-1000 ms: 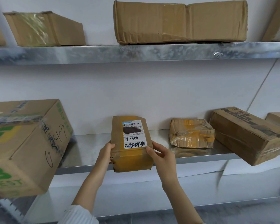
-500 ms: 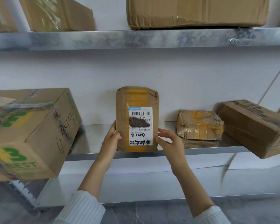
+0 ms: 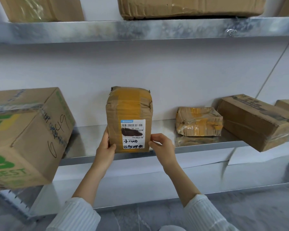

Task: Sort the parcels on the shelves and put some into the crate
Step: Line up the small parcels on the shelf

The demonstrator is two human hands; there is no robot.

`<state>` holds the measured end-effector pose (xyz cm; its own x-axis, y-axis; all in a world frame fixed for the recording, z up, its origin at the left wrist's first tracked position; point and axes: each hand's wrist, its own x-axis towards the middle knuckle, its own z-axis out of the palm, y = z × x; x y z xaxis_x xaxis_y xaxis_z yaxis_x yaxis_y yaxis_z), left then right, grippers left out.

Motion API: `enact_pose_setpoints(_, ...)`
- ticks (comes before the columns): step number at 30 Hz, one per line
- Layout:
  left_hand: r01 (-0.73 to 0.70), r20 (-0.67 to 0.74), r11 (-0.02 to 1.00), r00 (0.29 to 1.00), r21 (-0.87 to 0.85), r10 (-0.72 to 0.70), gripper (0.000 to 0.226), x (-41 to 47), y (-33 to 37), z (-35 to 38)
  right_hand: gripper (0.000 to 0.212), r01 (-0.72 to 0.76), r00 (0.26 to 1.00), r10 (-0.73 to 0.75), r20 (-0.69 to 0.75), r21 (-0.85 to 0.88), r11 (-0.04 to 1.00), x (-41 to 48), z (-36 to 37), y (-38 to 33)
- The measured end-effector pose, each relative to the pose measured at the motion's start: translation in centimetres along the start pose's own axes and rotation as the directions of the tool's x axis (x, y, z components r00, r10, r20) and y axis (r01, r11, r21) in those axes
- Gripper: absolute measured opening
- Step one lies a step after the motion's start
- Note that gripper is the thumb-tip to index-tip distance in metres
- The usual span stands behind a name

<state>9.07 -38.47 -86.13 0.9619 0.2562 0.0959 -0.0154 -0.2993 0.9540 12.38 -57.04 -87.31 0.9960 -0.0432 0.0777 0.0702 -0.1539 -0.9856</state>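
A small brown parcel wrapped in yellow tape stands upright on the middle metal shelf, its white label facing me. My left hand grips its lower left edge. My right hand touches its lower right corner with curled fingers. A crumpled taped parcel lies to the right, and beyond it a long carton overhangs the shelf edge. A large carton with green print and "6549" written on it sits at the left. No crate is in view.
The upper shelf carries a wide flattened carton and an open box. Another carton's corner shows at the far right. White wall lies behind the shelves, grey tiled floor below.
The small parcel went from being held tilted in front of the shelf to standing upright on it, nearer the wall. Both hands stayed at its lower sides.
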Motion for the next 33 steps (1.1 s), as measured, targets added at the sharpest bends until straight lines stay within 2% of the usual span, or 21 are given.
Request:
enact_pose_setpoints(7,0.016,-0.070,0.998,0.997,-0.069,-0.021,0.063,-0.1,-0.9,0.6,0.025,-0.025,1.000,0.025,0.015,0.021,0.999,0.5,0.1,-0.1)
enact_pose_setpoints(11,0.000,-0.193,0.995,0.981,-0.102,-0.020,0.055,-0.8,-0.4,1.2,0.026,-0.063,0.998,0.060,0.032,0.098,0.993,0.4,-0.7,0.0)
enact_pose_setpoints(14,-0.015,-0.324,0.991,0.945,-0.131,-0.029,0.045,-2.2,-0.1,1.4,0.024,-0.057,0.998,0.052,0.034,0.152,0.987,0.1,-2.6,-0.1)
enact_pose_setpoints(18,-0.102,-0.510,0.994,0.857,-0.026,0.075,0.032,-3.7,0.5,1.9,0.026,-0.057,0.998,0.052,0.032,0.184,0.981,0.1,-6.1,-0.1)
enact_pose_setpoints(20,-0.167,-0.529,0.986,0.837,-0.005,0.139,0.027,-4.2,1.4,3.1,0.026,-0.049,0.999,0.049,0.004,0.187,0.981,0.3,-7.8,0.0)
enact_pose_setpoints(23,-0.284,-0.447,0.959,0.856,0.011,0.259,0.026,-5.0,2.6,5.8,0.023,-0.030,0.997,0.043,-0.058,0.218,0.976,0.4,-10.2,0.1)
enact_pose_setpoints(26,-0.362,-0.198,0.929,0.908,0.072,0.369,0.034,-5.4,3.0,9.2,0.021,-0.002,0.992,0.029,-0.125,0.207,0.978,0.5,-13.2,1.0)
enact_pose_setpoints(29,-0.369,0.009,0.925,0.929,0.095,0.370,0.044,-5.4,2.6,12.3,0.023,-0.022,0.975,0.055,-0.214,0.154,0.988,0.7,-16.8,2.7)
enact_pose_setpoints(33,-0.327,0.080,0.943,0.944,0.069,0.321,0.050,-4.3,2.6,15.6,0.023,-0.076,0.951,0.106,-0.290,0.112,0.991,1.4,-20.9,4.4)
